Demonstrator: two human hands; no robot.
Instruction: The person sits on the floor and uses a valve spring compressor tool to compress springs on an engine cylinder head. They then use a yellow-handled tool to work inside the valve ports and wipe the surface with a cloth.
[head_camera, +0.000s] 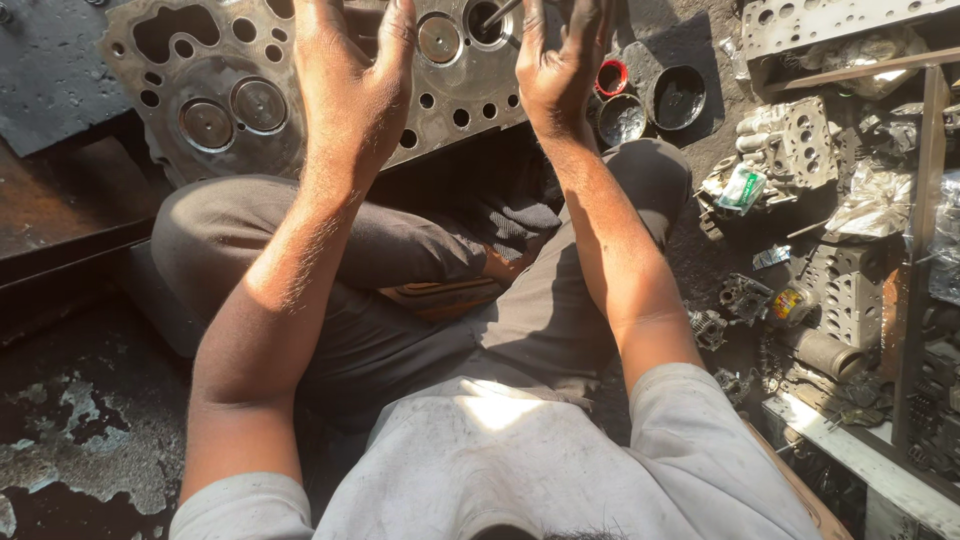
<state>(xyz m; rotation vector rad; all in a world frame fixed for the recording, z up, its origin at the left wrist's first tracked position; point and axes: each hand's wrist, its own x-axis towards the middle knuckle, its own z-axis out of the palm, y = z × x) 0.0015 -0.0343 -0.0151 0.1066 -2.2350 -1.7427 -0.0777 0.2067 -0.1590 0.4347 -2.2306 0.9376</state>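
Between the flat, opened hands, left (350, 90) and right (562, 65), a thin stiff valve stem (500, 12) is rolled above the heavy cylinder head (200, 60); it looks oily and slippery.

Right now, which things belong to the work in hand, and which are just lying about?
In hand: left hand, right hand, thin rod between the palms, cylinder head.
Lying about: small tins, engine parts, plastic bags.

Between the 2 raised forearms the way is open; cups (650, 105) and engine parts (820, 220) crowd the floor (90, 440) rightward.
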